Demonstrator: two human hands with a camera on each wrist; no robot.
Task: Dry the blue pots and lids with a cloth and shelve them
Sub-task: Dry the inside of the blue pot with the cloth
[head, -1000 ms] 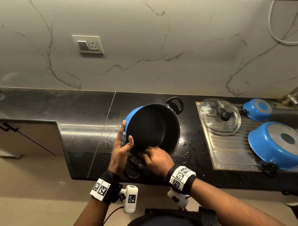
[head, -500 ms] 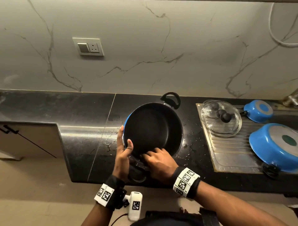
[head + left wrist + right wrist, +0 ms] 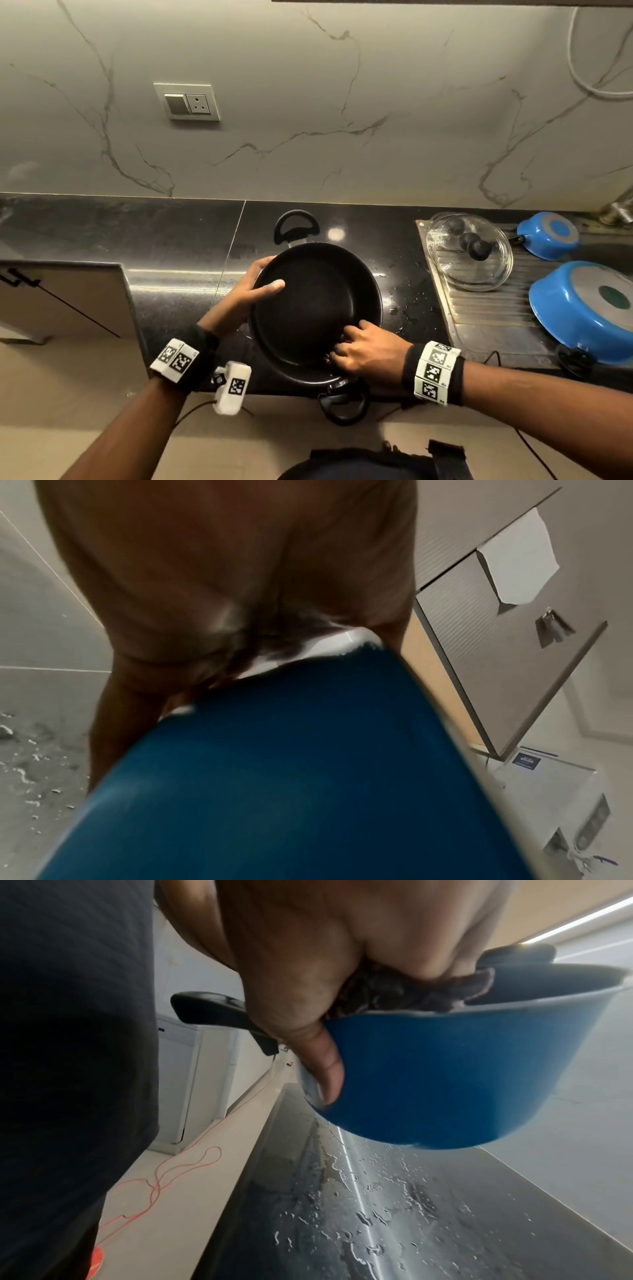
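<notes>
I hold a blue pot (image 3: 315, 308) with a black inside and two black loop handles above the counter, its mouth facing up. My left hand (image 3: 255, 291) grips its left rim, thumb inside and fingers on the blue wall (image 3: 291, 764). My right hand (image 3: 352, 346) pinches the near right rim, pressing a dark cloth (image 3: 404, 991) against the inside with the thumb (image 3: 322, 1066) on the blue outside. On the draining board lie two glass lids (image 3: 469, 251), a small blue pan (image 3: 548, 234) and a bigger blue pot (image 3: 582, 305), both upside down.
The black counter (image 3: 171, 240) under the pot is wet with drops (image 3: 377, 1218). A steel draining board (image 3: 486, 322) lies to the right, a tap (image 3: 620, 212) at the far right. A cupboard door (image 3: 61, 301) stands open at lower left. A wall socket (image 3: 186, 101) is above.
The pot has tipped from tilted towards me to level, mouth up. My left hand has slid up along the left rim, and my right hand with the cloth has shifted right along the near rim.
</notes>
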